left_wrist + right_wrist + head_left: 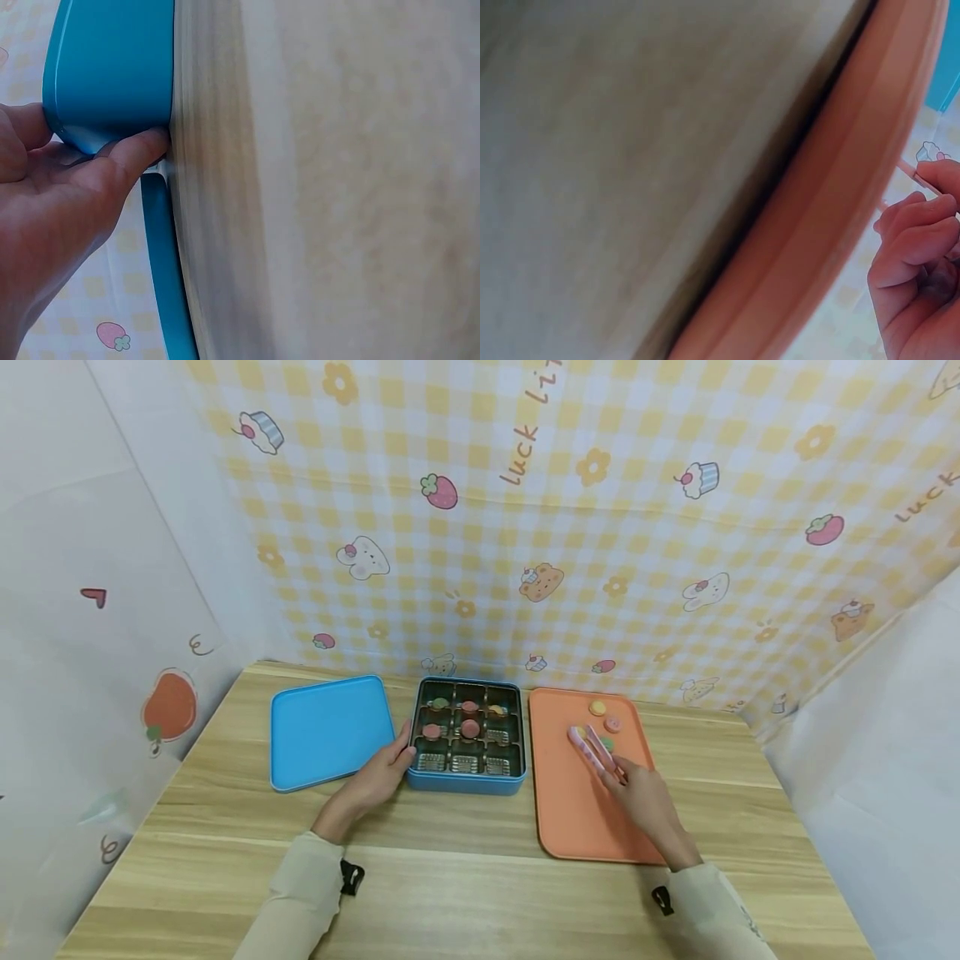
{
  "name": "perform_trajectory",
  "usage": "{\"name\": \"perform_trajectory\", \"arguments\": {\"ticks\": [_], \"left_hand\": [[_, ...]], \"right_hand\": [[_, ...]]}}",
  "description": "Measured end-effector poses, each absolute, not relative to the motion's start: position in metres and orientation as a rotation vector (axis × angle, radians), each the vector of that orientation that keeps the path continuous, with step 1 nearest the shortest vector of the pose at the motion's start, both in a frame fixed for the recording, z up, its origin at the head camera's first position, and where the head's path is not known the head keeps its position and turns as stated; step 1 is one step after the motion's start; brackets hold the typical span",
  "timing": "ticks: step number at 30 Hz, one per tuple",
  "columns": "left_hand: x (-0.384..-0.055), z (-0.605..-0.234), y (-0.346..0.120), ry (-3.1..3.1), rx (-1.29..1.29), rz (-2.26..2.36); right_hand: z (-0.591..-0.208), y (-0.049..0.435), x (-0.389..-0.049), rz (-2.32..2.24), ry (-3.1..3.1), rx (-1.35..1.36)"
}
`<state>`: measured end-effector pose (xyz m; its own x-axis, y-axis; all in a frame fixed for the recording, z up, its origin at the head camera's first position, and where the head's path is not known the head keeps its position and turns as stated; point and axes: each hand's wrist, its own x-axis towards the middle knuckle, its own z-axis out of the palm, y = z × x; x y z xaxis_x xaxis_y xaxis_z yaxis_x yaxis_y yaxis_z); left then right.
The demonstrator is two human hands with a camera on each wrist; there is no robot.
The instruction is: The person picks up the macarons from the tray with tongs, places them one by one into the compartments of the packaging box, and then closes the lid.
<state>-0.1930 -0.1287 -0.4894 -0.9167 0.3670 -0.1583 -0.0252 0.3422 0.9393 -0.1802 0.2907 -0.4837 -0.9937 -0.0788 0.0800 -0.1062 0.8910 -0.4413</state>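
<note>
- Cloth backdrop (pixel 480 543) in yellow-and-white check, printed with cakes, berries and animals; slanted brown lettering reads "luck", once followed by "li" before running out of view. No brand or label can be read on the things below it.
- Pale wood-grain bench (pixel 465 877), carrying everything.
- Orange rounded rectangular tray (pixel 570 818), on the right; its bare front leaves room to work.
- Flat bright-blue square lid (pixel 330 731), on the left, apart from the box.
- Blue square box (pixel 465 783) with a dark insert of nine compartments, between lid and tray. Five round pieces show toward the back and middle; the front row looks free, so filling there would avoid crowding.
- Left hand (pixel 384 770), its grip closed about the box's front left corner, digits at rim and foot. Steady, light pressure should stop the box sliding.
- Right hand (pixel 647 793), fingers folded in a firm grip on the tongs.
- Slim pale-pink tongs (pixel 584 748), tips slightly parted around a small yellow round piece (pixel 581 732) over the tray; whether they clamp it I cannot tell. An even, gentle squeeze at its middle, then a level lift, would serve best.
- Yellow (pixel 597 707), pink (pixel 612 724) and green (pixel 607 744) small round pieces, lying near the tips; best not nudged.
</note>
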Motion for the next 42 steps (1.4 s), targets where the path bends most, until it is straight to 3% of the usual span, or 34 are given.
{"name": "perform_trajectory", "arguments": {"ticks": [42], "left_hand": [[-0.195,-0.491,-0.129,2.25,0.325,1.621]], "right_hand": [[-0.473,0.268,-0.178,0.706,-2.861,0.306]]}}
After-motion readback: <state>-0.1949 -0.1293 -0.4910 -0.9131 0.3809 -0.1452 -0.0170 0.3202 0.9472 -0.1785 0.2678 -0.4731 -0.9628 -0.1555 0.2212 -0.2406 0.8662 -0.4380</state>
